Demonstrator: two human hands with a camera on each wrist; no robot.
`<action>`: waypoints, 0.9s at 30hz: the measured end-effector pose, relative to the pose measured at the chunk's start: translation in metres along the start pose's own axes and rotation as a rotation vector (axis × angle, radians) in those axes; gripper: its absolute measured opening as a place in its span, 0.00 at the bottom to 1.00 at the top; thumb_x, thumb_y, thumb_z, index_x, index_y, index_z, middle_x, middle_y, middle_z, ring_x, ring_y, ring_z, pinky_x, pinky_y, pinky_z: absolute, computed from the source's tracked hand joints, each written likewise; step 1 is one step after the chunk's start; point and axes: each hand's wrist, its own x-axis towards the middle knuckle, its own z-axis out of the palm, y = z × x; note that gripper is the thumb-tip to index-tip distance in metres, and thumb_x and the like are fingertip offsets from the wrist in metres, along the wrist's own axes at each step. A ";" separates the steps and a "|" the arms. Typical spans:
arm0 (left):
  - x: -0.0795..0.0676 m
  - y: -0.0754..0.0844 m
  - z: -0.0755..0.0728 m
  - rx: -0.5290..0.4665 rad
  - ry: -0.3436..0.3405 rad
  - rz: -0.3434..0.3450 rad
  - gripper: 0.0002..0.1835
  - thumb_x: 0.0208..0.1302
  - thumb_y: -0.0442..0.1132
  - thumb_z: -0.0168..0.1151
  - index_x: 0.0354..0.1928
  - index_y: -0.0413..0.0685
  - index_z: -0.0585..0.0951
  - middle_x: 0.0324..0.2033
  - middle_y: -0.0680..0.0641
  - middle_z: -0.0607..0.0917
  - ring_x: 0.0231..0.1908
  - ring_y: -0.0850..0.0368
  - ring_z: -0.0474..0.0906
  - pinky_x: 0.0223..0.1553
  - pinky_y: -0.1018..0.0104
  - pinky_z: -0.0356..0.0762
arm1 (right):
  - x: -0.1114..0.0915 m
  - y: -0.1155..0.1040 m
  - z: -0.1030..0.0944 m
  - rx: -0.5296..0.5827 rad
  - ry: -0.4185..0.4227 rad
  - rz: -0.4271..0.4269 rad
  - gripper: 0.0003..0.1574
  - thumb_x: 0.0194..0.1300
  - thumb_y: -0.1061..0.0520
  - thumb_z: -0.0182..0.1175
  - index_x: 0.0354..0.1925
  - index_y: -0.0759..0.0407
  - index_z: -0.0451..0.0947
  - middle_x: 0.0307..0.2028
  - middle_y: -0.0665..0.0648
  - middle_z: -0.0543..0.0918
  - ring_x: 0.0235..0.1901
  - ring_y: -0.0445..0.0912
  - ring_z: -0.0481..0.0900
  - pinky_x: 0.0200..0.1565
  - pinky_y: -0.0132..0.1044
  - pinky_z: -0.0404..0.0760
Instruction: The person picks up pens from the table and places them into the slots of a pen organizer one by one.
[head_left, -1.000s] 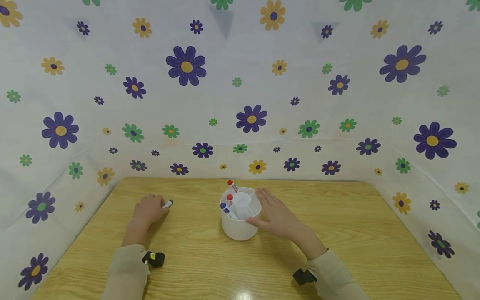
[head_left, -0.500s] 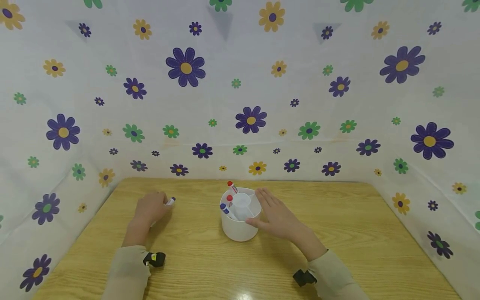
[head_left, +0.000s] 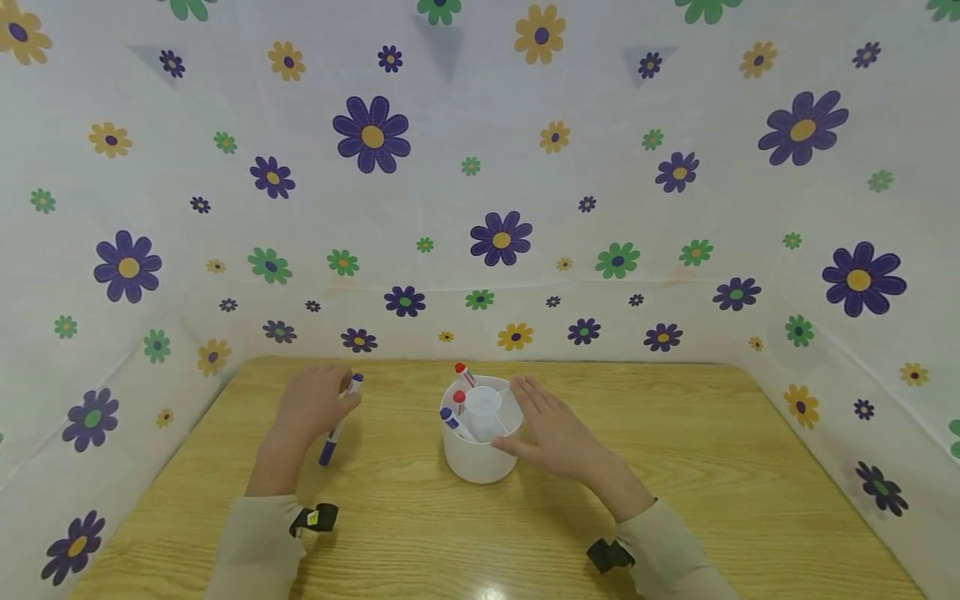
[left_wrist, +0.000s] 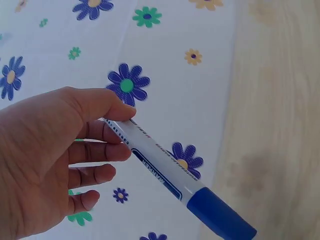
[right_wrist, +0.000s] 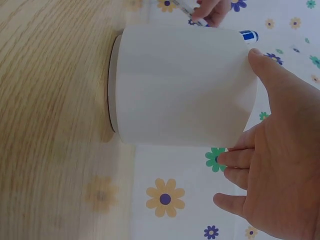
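My left hand [head_left: 313, 408] pinches a white whiteboard marker with a blue cap [left_wrist: 162, 157] between thumb and fingers, left of the holder. The marker is raised and tilted, its blue cap [head_left: 327, 453] pointing down. A round white pen holder [head_left: 480, 463] with compartments stands upright mid-table. Two red-capped markers [head_left: 460, 398] and one blue-capped marker [head_left: 451, 417] lean in its left side. At the holder's right side, my right hand [head_left: 562, 439] rests fairly straight fingers and thumb at the rim. In the right wrist view, the thumb touches the top edge of the holder [right_wrist: 185, 85].
A wood-grain table [head_left: 420, 533] lies beneath everything. White cloth with printed flowers [head_left: 450, 192] rises behind its far edge and along both sides. Black wrist straps [head_left: 609, 556] sit at both sleeves.
My left hand has lifted the marker off the table and moved slightly away and right, turning it more upright. My right hand and the pen holder stay in place.
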 end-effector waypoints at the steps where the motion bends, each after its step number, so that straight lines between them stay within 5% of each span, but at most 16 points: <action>1: -0.001 0.003 -0.002 -0.002 0.015 0.006 0.12 0.63 0.49 0.57 0.37 0.48 0.76 0.33 0.47 0.81 0.33 0.50 0.72 0.37 0.54 0.72 | 0.000 0.000 0.000 0.003 -0.006 0.001 0.60 0.64 0.25 0.49 0.76 0.63 0.45 0.77 0.62 0.49 0.77 0.56 0.42 0.73 0.55 0.51; 14: -0.009 0.042 -0.031 -0.246 0.203 0.145 0.10 0.63 0.47 0.61 0.36 0.48 0.78 0.32 0.47 0.81 0.37 0.51 0.72 0.39 0.57 0.73 | 0.002 0.010 -0.006 0.025 -0.008 -0.015 0.57 0.64 0.26 0.49 0.76 0.59 0.49 0.77 0.60 0.51 0.77 0.56 0.45 0.72 0.57 0.53; 27: -0.020 0.075 -0.045 -0.504 0.364 0.366 0.09 0.59 0.39 0.67 0.39 0.46 0.80 0.31 0.49 0.81 0.37 0.56 0.73 0.40 0.60 0.74 | 0.005 0.011 -0.008 0.044 0.012 -0.033 0.56 0.64 0.28 0.53 0.75 0.60 0.51 0.76 0.61 0.52 0.77 0.56 0.47 0.72 0.57 0.54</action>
